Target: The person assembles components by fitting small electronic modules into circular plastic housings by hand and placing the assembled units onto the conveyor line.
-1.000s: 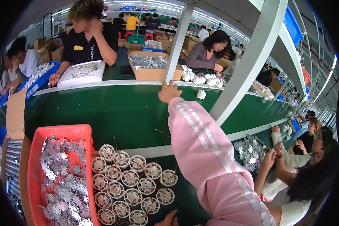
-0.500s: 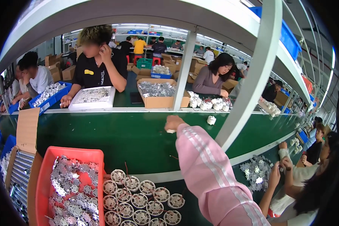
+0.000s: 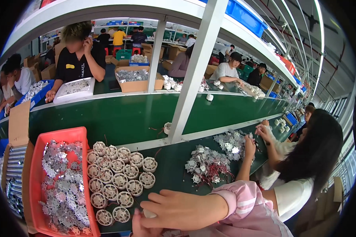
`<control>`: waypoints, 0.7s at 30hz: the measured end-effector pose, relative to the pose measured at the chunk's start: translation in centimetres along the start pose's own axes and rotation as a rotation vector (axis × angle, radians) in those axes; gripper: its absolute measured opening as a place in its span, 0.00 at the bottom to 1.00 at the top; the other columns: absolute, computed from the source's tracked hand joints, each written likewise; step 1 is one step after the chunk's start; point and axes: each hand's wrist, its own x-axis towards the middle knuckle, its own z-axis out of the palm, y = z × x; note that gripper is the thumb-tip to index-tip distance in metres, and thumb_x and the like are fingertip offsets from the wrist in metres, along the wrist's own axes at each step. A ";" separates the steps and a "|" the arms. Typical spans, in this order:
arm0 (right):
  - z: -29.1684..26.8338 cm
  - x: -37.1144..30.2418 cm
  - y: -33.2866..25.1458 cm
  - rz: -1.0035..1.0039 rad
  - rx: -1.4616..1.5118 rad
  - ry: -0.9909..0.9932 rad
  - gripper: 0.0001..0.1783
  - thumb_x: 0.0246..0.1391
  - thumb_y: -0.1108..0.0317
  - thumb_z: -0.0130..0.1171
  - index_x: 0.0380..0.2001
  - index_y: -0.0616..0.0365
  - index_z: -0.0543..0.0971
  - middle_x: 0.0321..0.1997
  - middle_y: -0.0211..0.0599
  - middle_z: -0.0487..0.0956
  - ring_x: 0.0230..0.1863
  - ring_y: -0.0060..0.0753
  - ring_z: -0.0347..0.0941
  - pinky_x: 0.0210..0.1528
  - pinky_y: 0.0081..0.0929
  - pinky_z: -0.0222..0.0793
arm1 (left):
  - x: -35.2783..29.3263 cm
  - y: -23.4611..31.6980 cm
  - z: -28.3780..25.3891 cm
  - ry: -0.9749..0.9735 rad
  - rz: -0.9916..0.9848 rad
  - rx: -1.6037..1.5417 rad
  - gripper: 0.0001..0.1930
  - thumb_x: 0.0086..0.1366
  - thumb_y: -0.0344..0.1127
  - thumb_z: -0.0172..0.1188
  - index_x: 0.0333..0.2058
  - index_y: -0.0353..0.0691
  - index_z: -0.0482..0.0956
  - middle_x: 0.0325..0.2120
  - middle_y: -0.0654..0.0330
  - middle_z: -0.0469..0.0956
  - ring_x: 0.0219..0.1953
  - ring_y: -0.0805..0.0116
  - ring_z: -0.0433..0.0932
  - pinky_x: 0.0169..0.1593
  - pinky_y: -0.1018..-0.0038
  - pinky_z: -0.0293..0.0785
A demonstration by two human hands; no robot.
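My right hand (image 3: 182,209), in a pink sleeve, is at the bottom centre, its fingers curled over a small white part (image 3: 149,213). Only a sliver of that part shows, so its kind is hidden. My left hand (image 3: 140,226) meets it from below at the picture's lower edge. Its thumb stands beside the white part and its other fingers are mostly covered. Close by on the left, several round white plastic housings (image 3: 120,181) with spoked tops and thin wires are packed in rows. A red bin (image 3: 86,177) beyond them holds many silvery stamped metal plates (image 3: 65,197).
A green conveyor belt (image 3: 106,114) runs across, carrying a white housing (image 3: 167,127) beside a grey post (image 3: 197,67). Piles of metal pieces with red wires (image 3: 209,166) lie to the right, near a co-worker's arms (image 3: 247,152). A carton of metal rods (image 3: 17,173) stands left.
My right hand has drawn back from the belt to the near bench and joined my left hand, which has come into view. The view has swung to the right.
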 end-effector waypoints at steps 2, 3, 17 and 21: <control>0.6 -0.9 -0.6 0.027 0.063 0.017 0.28 0.35 0.75 0.63 0.45 0.60 0.69 0.53 0.48 0.63 0.44 0.48 0.66 0.44 0.38 0.68 | -1.0 0.9 -0.5 -0.178 -0.085 -0.006 0.27 0.68 0.51 0.41 0.60 0.43 0.57 0.56 0.60 0.62 0.57 0.62 0.66 0.55 0.64 0.67; 0.6 -1.4 -0.9 0.033 0.111 0.055 0.28 0.36 0.75 0.63 0.46 0.60 0.69 0.54 0.50 0.63 0.47 0.50 0.66 0.45 0.39 0.68 | -1.5 0.9 0.0 -0.265 -0.117 0.000 0.28 0.67 0.51 0.44 0.61 0.42 0.56 0.56 0.60 0.62 0.57 0.61 0.66 0.55 0.63 0.67; 5.9 -4.6 -2.1 0.262 0.494 0.641 0.22 0.38 0.85 0.63 0.36 0.59 0.67 0.61 0.59 0.62 0.55 0.60 0.66 0.54 0.44 0.66 | -1.1 0.0 4.7 -0.081 0.163 0.754 0.28 0.68 0.45 0.49 0.60 0.33 0.57 0.50 0.54 0.68 0.47 0.70 0.70 0.43 0.75 0.70; 7.5 -5.2 -1.4 0.251 0.620 0.688 0.22 0.37 0.83 0.67 0.32 0.57 0.65 0.60 0.57 0.63 0.55 0.54 0.67 0.51 0.41 0.67 | -0.7 0.6 4.6 0.076 0.387 1.095 0.15 0.70 0.33 0.46 0.47 0.29 0.74 0.38 0.54 0.75 0.29 0.75 0.75 0.26 0.78 0.71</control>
